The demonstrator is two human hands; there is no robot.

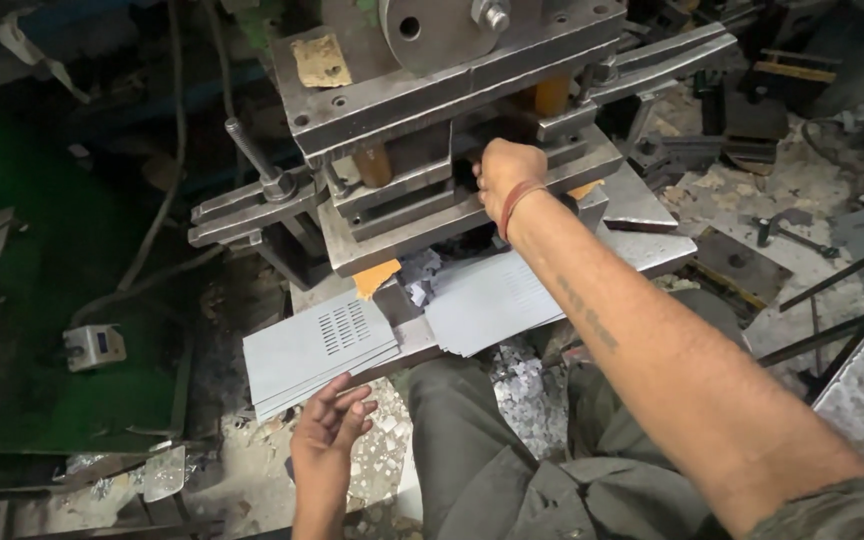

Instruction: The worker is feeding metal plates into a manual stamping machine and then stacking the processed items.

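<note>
My right hand [508, 176] is reaching into the grey steel press die [472, 190] at 12 o'clock — fingers hidden, so can't tell the grip. My left hand [330, 432] is hovering open under the stack of thin grey louvred metal sheets [320, 350] at 9 o'clock — probably light, stiff, sharp-edged; I'd be pinching the edges.

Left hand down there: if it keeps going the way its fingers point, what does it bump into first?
Probably the stack of grey slotted sheets. The left hand points up toward its near edge, though depth is hard to judge.
</note>
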